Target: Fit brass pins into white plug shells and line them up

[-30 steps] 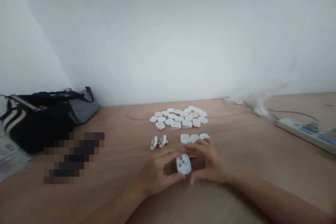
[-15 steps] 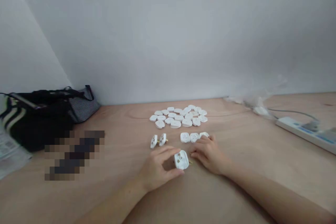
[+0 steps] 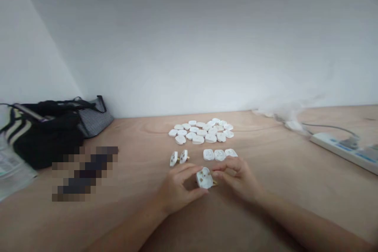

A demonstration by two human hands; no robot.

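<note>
A white plug half [image 3: 205,179] with brass pieces inside is gripped at its left side by my left hand [image 3: 178,189], thumb below and fingers above. A brass pin sticks out to its right. My right hand [image 3: 240,177] is at the plug half's right edge, thumb and forefinger pinched together. Whatever lies between those fingertips is too small to make out. Behind the left hand, two similar plug pieces [image 3: 183,156] stand on edge with brass pins. Three white plug covers [image 3: 219,155] lie in a row just beyond the right hand.
Several white plug parts [image 3: 201,132] lie grouped near the wall. A white power strip [image 3: 342,147] with a cable sits at the right, beside clear plastic wrap [image 3: 292,120]. At the left are a black bag [image 3: 53,134] and a blurred-out dark object [image 3: 88,173].
My right hand has lifted off the row of covers and moved up to the plug half's right edge, fingertips pinched. My left hand keeps its hold almost unmoved.
</note>
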